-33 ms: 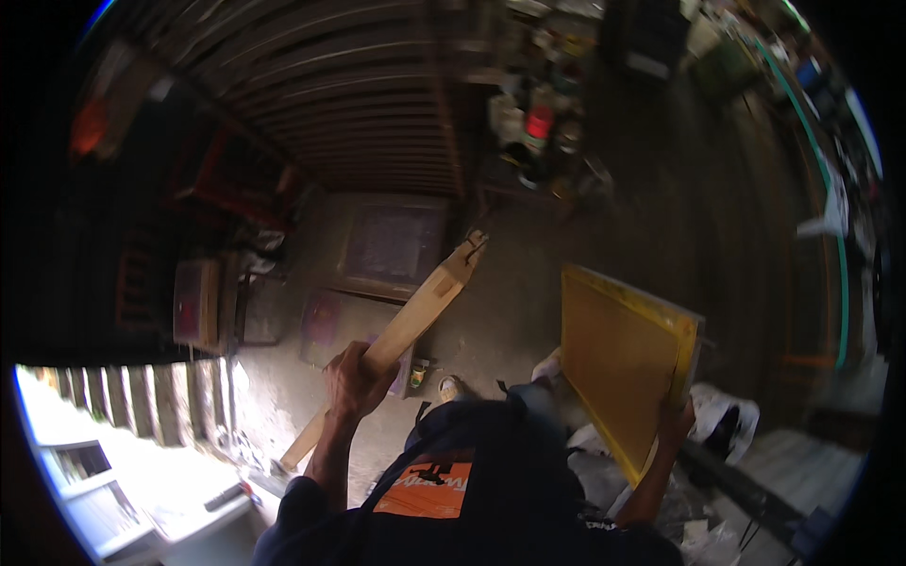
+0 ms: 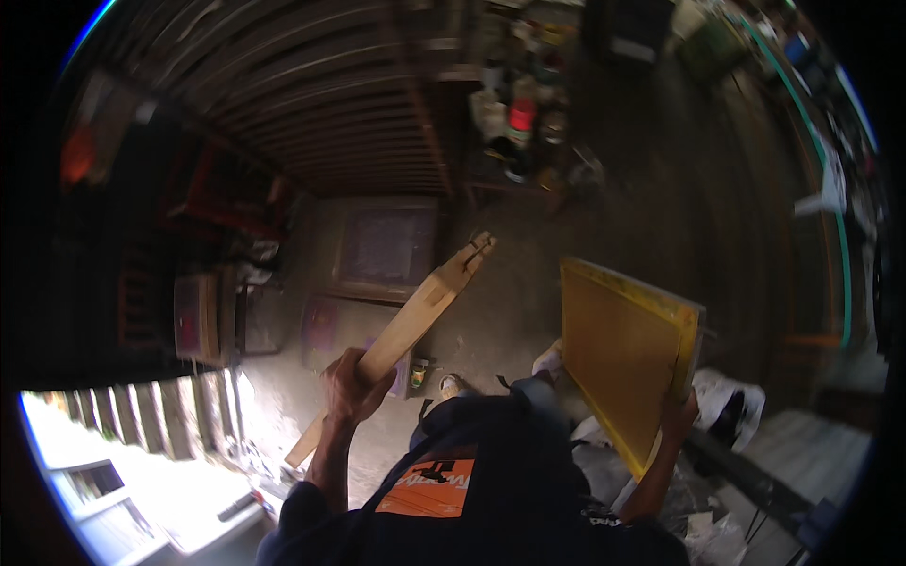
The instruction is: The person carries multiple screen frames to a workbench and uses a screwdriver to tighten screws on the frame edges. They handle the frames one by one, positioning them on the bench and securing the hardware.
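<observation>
My left hand [image 2: 355,385] is closed around a long, pale wooden bar [image 2: 412,325]. The bar slants from low on the left up to the right, and dark metal fittings sit at its far end. At the right, my right hand [image 2: 679,416] grips the side edge of a screen-printing frame [image 2: 628,363]. Its border is yellow and its flat mesh is amber-brown. The frame is held tilted beside my body, apart from the bar; the fingers behind it are partly hidden.
Framed panels [image 2: 388,247] lie on the floor ahead. Beyond them stands a dark slatted rack [image 2: 349,123]. Bottles and a red container [image 2: 520,115] crowd a small stand at the far middle. Plastic bags [image 2: 731,401] lie at my right, and a slatted fence [image 2: 156,413] borders a bright area at left.
The view has shifted slightly, moving the background a little to the left. Both hands keep their hold on the wooden bar and the screen-printing frame.
</observation>
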Demonstrator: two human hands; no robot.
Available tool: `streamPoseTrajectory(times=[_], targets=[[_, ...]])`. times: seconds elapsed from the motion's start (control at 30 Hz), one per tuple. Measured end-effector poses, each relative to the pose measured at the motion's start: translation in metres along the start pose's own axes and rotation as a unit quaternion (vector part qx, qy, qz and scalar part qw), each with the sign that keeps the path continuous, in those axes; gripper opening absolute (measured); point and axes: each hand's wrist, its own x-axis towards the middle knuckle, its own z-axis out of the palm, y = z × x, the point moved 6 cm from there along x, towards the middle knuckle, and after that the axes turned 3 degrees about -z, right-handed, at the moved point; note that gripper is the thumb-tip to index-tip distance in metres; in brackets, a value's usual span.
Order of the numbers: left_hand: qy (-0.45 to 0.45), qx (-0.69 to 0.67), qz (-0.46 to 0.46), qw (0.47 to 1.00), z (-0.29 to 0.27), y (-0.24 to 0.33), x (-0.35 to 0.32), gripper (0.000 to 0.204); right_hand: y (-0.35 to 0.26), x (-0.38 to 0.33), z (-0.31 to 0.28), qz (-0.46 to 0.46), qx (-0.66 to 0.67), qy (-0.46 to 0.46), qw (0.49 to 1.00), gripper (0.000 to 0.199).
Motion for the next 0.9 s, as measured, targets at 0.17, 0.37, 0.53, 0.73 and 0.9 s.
streamPoseTrajectory(times=[0.17,0.37,0.53,0.73,0.9], targets=[[-0.089,-0.067,0.078,0.991,0.074,0.125,0.055,0.036,0.066,0.056,-0.029,0.034,0.035,0.052,0.997,0.053],[-0.149,-0.144,0.176,0.962,0.215,0.282,0.156,0.042,0.122,0.167,-0.083,0.152,0.062,0.078,0.983,0.047],[-0.138,-0.350,0.167,0.911,0.288,0.412,0.258,0.045,0.133,0.257,-0.128,0.251,0.028,0.129,0.959,0.053],[-0.231,-0.429,0.166,0.857,0.426,0.551,0.407,0.037,0.179,0.373,-0.160,0.327,-0.025,0.204,0.922,0.057],[-0.215,-0.381,0.208,0.875,0.462,0.686,0.519,0.031,0.154,0.493,-0.193,0.285,-0.008,0.277,0.917,0.055]])
